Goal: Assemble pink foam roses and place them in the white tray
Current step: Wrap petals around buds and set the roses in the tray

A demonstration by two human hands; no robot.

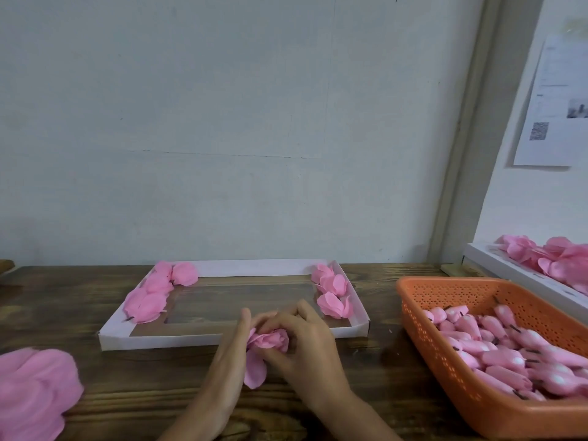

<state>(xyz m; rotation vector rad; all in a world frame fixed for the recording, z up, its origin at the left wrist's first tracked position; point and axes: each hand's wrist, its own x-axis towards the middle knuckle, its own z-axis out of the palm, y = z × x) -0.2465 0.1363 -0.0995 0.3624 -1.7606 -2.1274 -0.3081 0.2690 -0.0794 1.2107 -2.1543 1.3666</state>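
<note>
Head view puts both hands at the near middle of the tabletop [366,377], just in front of the white tray [159,340]; between them sits the half-made pink foam rose [270,340], touching both hands and not yet in the tray. My right hand [305,342] has its fingers curled round the rose's right side and top, grasping it; my left hand [229,354] lies against the left side, but it is blurred and I cannot tell whether its fingers clasp the rose or only press on it. One loose petal [254,370] hangs down from the rose toward the tabletop.

To do this step well, I judge that petal should be drawn up and wrapped snugly round the bud while the right hand turns the rose a little; soft foam will crease if pinched hard, so light pressure near the base seems wise.

Inside the tray, a cluster of finished roses [149,300] lies along the left side and another cluster [334,297] along the right side; its middle looks see-through, with wood showing. An orange perforated basket [413,329] at the right holds a heap of pink buds [509,348] with short dark stems. Behind it, at the far right, a second white tray [509,272] carries loose pink petals [556,259]; a further petal pile [31,389] lies on the tabletop at the near left.
</note>
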